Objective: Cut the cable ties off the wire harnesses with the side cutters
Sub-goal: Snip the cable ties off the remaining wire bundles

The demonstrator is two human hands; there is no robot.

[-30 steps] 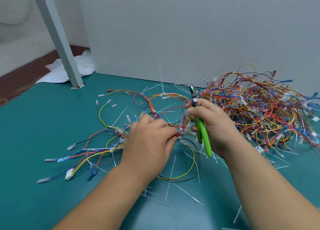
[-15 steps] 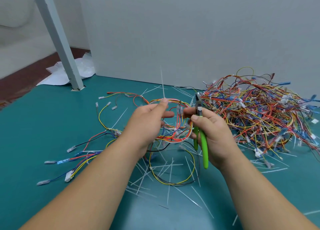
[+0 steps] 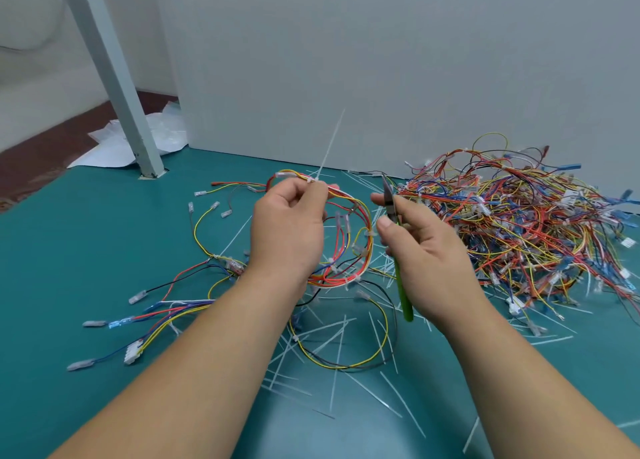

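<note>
Now, just left of the tangled pile (image 3: 519,223), the left hand (image 3: 287,230) pinches a wire harness loop (image 3: 360,216) at its upright cable tie (image 3: 330,143) while the right hand (image 3: 426,251), fingers curled round the side cutters (image 3: 389,199), should nip only the tie's band, clear of the wires.

Reaches forward with both bare forearms, hands raised side by side, a little apart; pinches wire harness (image 3: 364,216) at its top in curled fingers of left hand (image 3: 291,230); grips side cutters (image 3: 402,285) in right hand (image 3: 426,251), tip upward
</note>
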